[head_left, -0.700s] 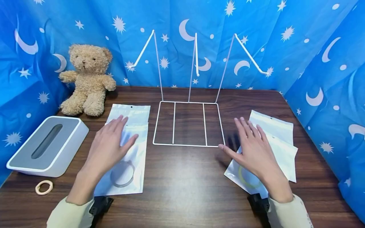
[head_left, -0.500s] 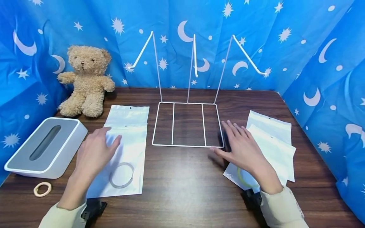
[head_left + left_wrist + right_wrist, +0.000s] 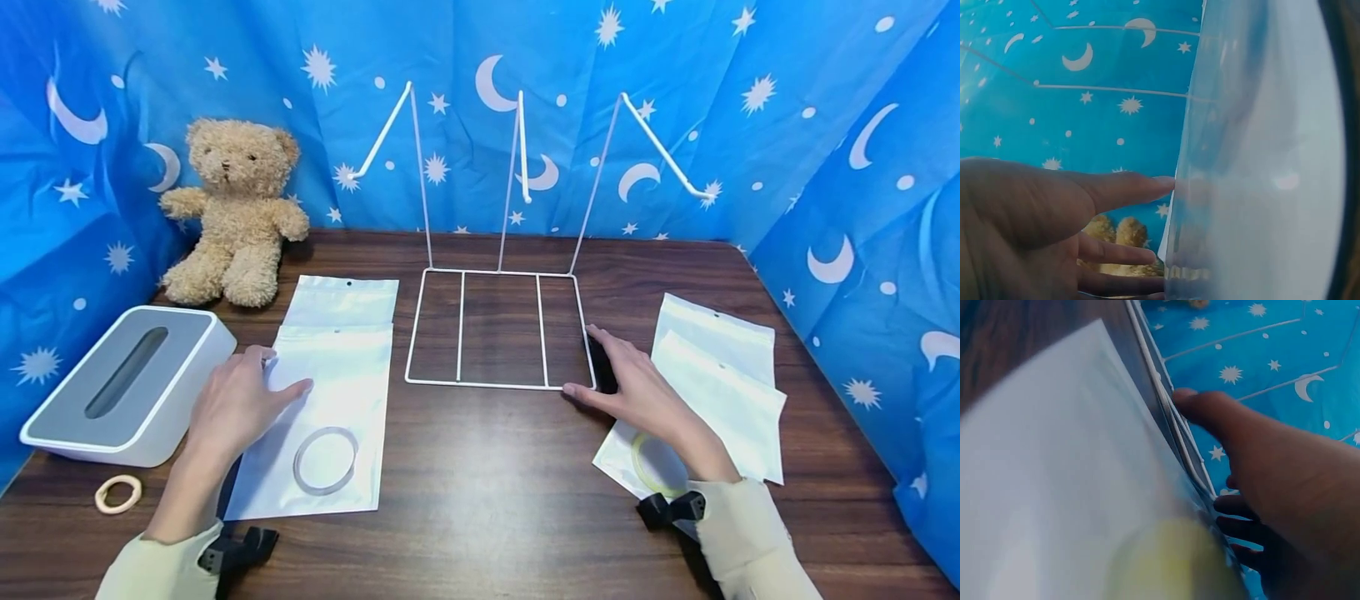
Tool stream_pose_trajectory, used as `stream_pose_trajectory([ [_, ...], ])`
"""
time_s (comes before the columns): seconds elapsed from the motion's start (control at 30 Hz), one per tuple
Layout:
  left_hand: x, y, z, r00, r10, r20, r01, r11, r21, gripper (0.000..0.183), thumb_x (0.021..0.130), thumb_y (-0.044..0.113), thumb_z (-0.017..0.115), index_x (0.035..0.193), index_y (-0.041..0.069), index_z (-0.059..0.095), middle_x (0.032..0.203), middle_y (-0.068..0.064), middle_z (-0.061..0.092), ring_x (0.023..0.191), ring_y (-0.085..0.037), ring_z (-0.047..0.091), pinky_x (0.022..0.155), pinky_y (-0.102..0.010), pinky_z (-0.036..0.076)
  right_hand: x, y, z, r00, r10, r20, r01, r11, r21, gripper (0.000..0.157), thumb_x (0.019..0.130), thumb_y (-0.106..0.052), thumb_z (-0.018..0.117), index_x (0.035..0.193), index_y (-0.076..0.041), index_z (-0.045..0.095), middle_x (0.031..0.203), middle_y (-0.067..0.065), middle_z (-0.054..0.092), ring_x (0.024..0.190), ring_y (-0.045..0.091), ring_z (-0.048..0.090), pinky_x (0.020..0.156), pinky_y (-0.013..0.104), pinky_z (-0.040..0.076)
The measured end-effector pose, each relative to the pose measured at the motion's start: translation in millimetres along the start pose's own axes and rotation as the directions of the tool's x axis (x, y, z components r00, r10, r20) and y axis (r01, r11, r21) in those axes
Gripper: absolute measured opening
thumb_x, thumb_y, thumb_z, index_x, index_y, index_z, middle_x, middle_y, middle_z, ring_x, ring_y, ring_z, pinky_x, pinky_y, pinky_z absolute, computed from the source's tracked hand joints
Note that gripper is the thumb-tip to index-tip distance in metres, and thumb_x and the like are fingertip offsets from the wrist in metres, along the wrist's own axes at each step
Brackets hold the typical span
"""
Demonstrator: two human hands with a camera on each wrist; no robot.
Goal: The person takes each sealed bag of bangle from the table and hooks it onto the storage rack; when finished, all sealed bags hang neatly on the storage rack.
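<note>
My left hand [image 3: 234, 402] is over the left edge of a white zip bag [image 3: 367, 400] holding a clear ring [image 3: 352, 467]. Its thumb is spread over the bag, and the other fingers bend down, partly hidden. In the left wrist view, the fingertips [image 3: 1163, 184] come close to the bag's edge; contact is unclear. My right hand [image 3: 648, 404] is at the front right corner of a white wire rack [image 3: 495, 385], thumb and fingers apart. Whether it touches the wire is unclear. Below it lies another white bag [image 3: 611, 454] with a yellow ring [image 3: 641, 467].
A teddy bear [image 3: 238, 217] sits at the back left. Nearer stand a grey-topped tissue box [image 3: 187, 375] and a small wooden ring [image 3: 118, 494]. More white bags lie behind the front ones on both sides. The rack's three arms rise before a blue curtain [image 3: 450, 42].
My left hand has drawn left and nearer, uncovering the clear ring in the bag. My right hand has moved left and a little nearer, to the rack's front right corner.
</note>
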State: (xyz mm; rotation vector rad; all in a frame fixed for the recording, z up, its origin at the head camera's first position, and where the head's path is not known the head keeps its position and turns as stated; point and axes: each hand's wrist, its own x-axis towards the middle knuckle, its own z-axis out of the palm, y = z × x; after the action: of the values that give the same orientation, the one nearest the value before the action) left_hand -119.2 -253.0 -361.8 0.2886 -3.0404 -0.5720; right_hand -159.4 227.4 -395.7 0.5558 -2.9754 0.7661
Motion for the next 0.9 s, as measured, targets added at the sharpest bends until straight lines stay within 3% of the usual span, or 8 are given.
stream_pose_trajectory([
  [0.17,5.0,-5.3,2.5,1.0,-0.006,0.014,0.007,0.999,-0.033,0.079,0.082,0.041,0.079,0.13,-0.013,0.048,0.118,-0.037,0.048,0.106,-0.051,0.048,0.083,-0.062,0.043,0.5,4.3,4.7,1.0,-0.018,-0.018,0.018,1.0,-0.017,0.096,0.084,-0.058,0.069,0.152,-0.004,0.029,0.151,0.026,0.034,0.137,0.044,0.031,0.109,0.059,0.023],
  [0.53,7.9,-12.0,5.3,0.996,0.032,-0.084,-0.041,0.993,-0.113,0.064,0.082,0.027,0.081,0.129,-0.007,0.054,0.125,-0.033,0.051,0.116,-0.051,0.044,0.095,-0.064,0.034,1.3,3.7,7.6,0.999,-0.031,-0.025,0.03,0.999,-0.034,0.096,0.085,-0.059,0.068,0.154,-0.005,0.028,0.153,0.026,0.03,0.138,0.045,0.03,0.108,0.061,0.024],
  [0.73,7.5,-11.7,8.7,0.974,0.121,-0.189,-0.153,0.975,-0.163,0.05,0.081,0.012,0.081,0.124,-0.003,0.06,0.118,-0.027,0.052,0.108,-0.045,0.048,0.088,-0.06,0.037,1.4,3.2,7.3,0.999,-0.034,-0.026,0.033,0.999,-0.037,0.096,0.085,-0.06,0.067,0.153,-0.005,0.029,0.153,0.025,0.031,0.138,0.044,0.03,0.108,0.061,0.024],
  [0.9,7.3,-9.8,11.6,0.954,0.172,-0.247,-0.239,0.932,-0.271,0.044,0.082,0.0,0.077,0.124,0.009,0.066,0.116,-0.019,0.049,0.097,-0.036,0.055,0.077,-0.043,0.044,-0.4,2.7,7.9,1.0,-0.024,-0.016,0.024,0.999,-0.035,0.096,0.085,-0.061,0.066,0.154,-0.006,0.029,0.154,0.023,0.03,0.139,0.043,0.029,0.108,0.061,0.023],
])
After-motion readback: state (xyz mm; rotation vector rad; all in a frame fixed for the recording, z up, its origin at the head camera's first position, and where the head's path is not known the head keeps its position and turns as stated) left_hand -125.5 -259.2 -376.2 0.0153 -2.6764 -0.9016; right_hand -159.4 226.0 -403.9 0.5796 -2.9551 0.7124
